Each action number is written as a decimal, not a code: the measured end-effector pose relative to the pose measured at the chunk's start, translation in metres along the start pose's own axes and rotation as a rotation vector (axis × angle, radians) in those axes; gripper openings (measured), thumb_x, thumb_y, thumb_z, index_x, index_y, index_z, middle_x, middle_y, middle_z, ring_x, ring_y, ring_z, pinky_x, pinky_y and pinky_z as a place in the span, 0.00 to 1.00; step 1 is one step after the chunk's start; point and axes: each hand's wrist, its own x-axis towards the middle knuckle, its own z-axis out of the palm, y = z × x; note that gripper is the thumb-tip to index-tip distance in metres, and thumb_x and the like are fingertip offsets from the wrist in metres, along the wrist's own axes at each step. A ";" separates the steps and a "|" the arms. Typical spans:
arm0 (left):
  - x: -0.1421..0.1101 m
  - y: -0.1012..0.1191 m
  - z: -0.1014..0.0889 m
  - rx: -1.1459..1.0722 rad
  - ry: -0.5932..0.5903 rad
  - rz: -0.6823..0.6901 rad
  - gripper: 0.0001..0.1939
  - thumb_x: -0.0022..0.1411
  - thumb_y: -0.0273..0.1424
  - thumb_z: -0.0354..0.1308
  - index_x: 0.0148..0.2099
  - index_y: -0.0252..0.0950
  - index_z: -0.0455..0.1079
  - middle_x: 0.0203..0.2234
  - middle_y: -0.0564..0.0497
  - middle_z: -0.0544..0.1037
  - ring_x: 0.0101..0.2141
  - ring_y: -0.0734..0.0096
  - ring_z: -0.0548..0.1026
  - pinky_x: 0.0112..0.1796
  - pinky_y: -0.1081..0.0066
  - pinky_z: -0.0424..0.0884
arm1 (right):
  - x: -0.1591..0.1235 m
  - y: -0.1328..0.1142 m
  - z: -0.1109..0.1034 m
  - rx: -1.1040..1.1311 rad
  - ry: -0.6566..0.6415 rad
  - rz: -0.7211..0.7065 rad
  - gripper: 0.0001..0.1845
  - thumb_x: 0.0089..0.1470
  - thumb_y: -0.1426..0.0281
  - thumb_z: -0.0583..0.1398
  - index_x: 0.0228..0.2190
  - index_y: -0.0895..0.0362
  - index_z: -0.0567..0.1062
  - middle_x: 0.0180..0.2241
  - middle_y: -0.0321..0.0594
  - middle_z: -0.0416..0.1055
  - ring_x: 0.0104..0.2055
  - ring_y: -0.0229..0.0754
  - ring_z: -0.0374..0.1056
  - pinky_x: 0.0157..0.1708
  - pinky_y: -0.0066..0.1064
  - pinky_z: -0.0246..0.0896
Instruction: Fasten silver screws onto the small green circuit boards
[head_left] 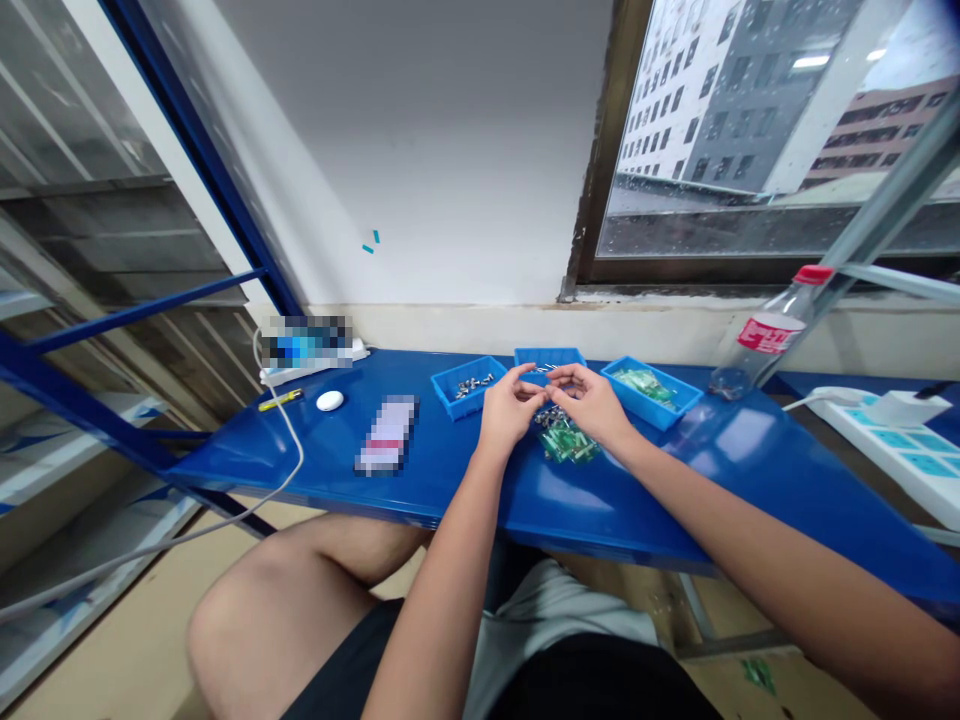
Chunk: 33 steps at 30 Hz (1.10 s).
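My left hand (508, 408) and my right hand (589, 402) meet over the blue table, fingers curled and thumbs almost touching. Both look pinched; whatever sits between the fingertips is too small to make out. Just below them lies a pile of green clear plastic pieces (568, 442), with small metal parts (553, 414) at its upper edge, partly covered by my right hand. Beyond my hands a blue tray (549, 355) holds thin metal pieces. To the left, another blue tray (451, 378) contains small metal parts. The right-hand blue tray (679, 412) has green plastic pieces in it.
On the blue table (442, 485) lie a blurred phone (388, 435), a white round object (330, 401) and a yellow pen-like tool (280, 400). A red-capped bottle (772, 335) stands at the back right. A power strip (892, 435) is at right; a white cable (296, 425) hangs left.
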 end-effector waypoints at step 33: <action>0.008 -0.002 -0.008 -0.243 0.122 -0.004 0.27 0.52 0.35 0.75 0.53 0.33 0.76 0.34 0.47 0.83 0.38 0.65 0.81 0.46 0.65 0.75 | -0.004 0.000 0.006 0.016 -0.113 0.037 0.16 0.58 0.58 0.65 0.43 0.55 0.79 0.43 0.45 0.81 0.44 0.47 0.76 0.43 0.37 0.72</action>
